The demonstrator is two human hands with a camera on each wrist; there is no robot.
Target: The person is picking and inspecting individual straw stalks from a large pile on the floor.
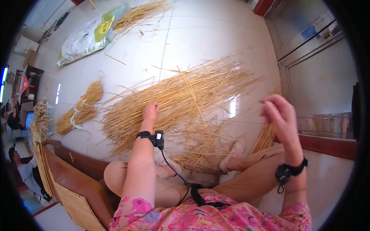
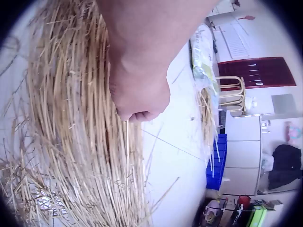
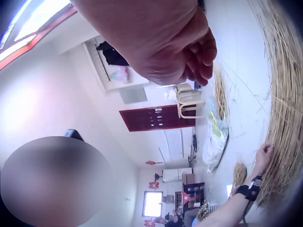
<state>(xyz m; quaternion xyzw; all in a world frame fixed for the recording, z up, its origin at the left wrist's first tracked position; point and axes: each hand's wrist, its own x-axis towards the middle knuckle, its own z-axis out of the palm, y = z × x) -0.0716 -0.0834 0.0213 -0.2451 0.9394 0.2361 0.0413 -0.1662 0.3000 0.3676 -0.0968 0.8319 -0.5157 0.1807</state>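
The raised right hand (image 1: 282,115) curls loosely while the outstretched left hand (image 1: 150,112) pinches straw (image 1: 173,94).

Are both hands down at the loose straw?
No, only the left hand is at the loose straw; the right hand is raised beyond it.
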